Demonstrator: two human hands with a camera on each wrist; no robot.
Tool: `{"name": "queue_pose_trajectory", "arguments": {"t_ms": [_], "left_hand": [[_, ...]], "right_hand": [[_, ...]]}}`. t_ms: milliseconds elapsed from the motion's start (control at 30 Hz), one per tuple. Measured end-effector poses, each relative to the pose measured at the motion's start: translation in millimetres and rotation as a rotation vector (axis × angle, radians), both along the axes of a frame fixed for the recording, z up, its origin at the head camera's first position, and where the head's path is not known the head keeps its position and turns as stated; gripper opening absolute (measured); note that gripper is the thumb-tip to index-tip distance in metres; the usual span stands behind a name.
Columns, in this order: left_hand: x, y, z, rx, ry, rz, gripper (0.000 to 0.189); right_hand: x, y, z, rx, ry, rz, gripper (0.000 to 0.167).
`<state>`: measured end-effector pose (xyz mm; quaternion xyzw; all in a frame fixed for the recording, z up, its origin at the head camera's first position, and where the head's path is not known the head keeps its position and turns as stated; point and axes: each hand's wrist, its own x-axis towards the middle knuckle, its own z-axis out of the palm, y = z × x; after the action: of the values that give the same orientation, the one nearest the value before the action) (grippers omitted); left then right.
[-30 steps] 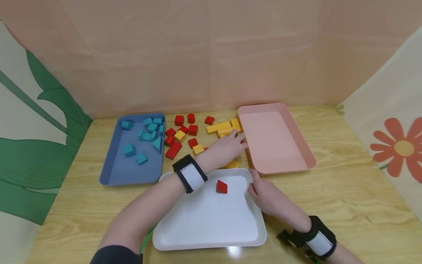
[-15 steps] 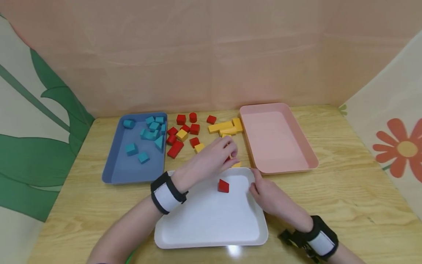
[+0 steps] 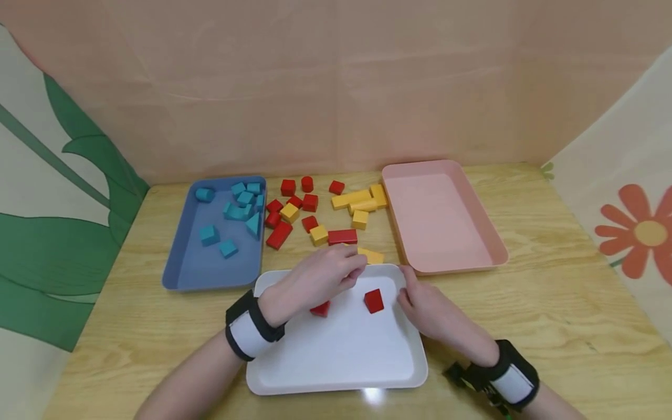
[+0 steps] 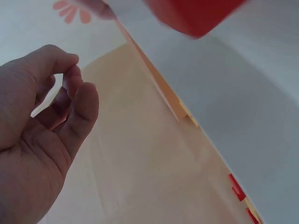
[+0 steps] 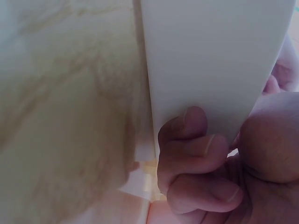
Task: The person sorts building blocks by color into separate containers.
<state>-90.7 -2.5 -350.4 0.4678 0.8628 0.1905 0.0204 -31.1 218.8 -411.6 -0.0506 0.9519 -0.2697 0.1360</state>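
Observation:
In the head view my left hand (image 3: 328,271) hovers over the far part of a white tray (image 3: 336,361), its fingers loosely curled. The left wrist view shows nothing held between that hand's thumb and fingers. Two red blocks lie in the tray: one (image 3: 374,301) stands to the right, the other (image 3: 320,309) is partly covered by the left hand. A red block (image 4: 196,14) appears blurred in the left wrist view. My right hand (image 3: 427,306) grips the tray's right rim near its far corner; the right wrist view shows fingers (image 5: 196,154) bent against the outer wall.
Beyond the white tray lie several red blocks (image 3: 279,235) and yellow blocks (image 3: 360,219) on the wooden table (image 3: 551,280). A blue tray (image 3: 178,256) with several blue blocks stands left. A pink tray (image 3: 446,221) stands right.
My left hand has drawn back from the yellow blocks to above the white tray. It carried a red piece midway; two red blocks now show there instead of one. The right hand keeps its hold.

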Motion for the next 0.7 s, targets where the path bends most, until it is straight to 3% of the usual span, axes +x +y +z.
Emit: {"name": "queue_pose_trajectory", "arguments": {"t_ms": [300, 533, 700], "left_hand": [[-4.2, -4.2, -7.1, -0.030, -0.016, 0.037, 0.022], [-17.7, -5.2, -9.4, -0.101, -0.013, 0.116, 0.045], [-30.4, -7.1, -13.3, -0.157, -0.025, 0.138, 0.053]], "right_hand": [[-1.3, 1.6, -0.4, -0.007, -0.014, 0.006, 0.047], [-1.3, 0.7, -0.7, -0.005, -0.021, -0.002, 0.048], [-1.1, -0.5, 0.0, 0.005, -0.030, -0.010, 0.049]]}}
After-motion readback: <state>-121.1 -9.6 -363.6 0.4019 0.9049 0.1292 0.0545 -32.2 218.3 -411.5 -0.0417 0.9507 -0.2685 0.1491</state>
